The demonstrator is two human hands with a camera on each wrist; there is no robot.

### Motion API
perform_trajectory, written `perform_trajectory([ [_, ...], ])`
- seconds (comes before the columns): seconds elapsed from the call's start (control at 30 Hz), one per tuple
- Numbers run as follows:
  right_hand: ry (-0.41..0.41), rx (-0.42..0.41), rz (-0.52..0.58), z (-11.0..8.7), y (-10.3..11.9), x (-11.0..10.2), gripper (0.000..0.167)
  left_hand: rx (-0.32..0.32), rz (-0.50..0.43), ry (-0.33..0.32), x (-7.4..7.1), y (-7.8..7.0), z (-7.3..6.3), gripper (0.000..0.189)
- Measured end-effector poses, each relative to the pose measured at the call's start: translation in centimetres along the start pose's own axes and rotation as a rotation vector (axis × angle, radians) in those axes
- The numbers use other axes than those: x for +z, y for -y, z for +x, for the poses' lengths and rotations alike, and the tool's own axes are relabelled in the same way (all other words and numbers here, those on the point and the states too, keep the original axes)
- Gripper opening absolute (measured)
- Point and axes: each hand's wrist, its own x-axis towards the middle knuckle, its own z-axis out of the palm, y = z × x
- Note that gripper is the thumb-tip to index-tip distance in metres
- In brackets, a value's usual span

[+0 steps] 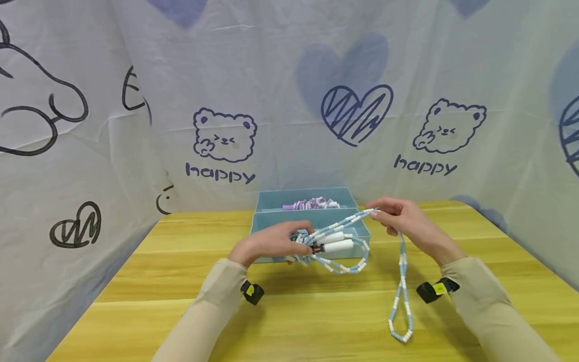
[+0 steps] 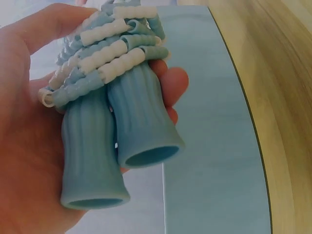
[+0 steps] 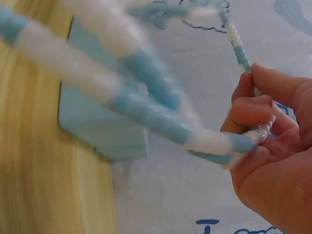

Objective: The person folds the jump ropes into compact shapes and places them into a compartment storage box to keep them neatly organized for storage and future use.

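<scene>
My left hand [image 1: 271, 242] grips a bundled blue-and-white beaded jump rope [image 2: 105, 53] around its handles. Two flared blue handle ends [image 2: 90, 151] poke out of the bundle in the left wrist view. Their white parts [image 1: 339, 246] point right in the head view, beside a curved loop of beads. From the bundle, doubled strands [image 1: 341, 222] run up to my right hand [image 1: 402, 219], which pinches them between thumb and fingers. Below the right hand a long beaded loop [image 1: 402, 286] hangs down; it crosses the right wrist view, blurred and close.
Behind the left hand stands a light blue box [image 1: 294, 217] with two compartments. In its rear one lies a purple-and-white beaded rope [image 1: 312, 203]. The wooden table [image 1: 334, 311] ends at a printed cloth [image 1: 280, 151] hanging behind and at the sides.
</scene>
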Motion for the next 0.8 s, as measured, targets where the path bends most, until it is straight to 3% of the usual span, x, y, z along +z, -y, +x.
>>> perform_trajectory([
  [0.07,-0.038,0.026,-0.051,0.1,-0.5,-0.1,0.035,0.022,-0.01,0.005,-0.2,0.0,-0.1,0.034],
  [0.2,-0.162,0.041,-0.265,0.4,-1.3,-0.2,0.039,0.081,-0.014,0.01,-0.4,0.1,-0.2,0.045],
  [0.3,-0.209,0.031,-0.383,0.5,-1.8,-0.2,0.042,0.123,-0.046,0.036,-0.4,0.2,-0.3,0.053],
  [0.63,-0.108,-0.071,-0.427,0.4,-2.7,-0.1,0.029,0.134,-0.057,0.061,-0.2,0.1,-0.4,0.051],
  [0.8,-0.083,-0.012,-0.385,0.5,-3.0,-0.1,0.017,0.104,-0.128,0.013,-0.4,0.3,-0.3,0.045],
])
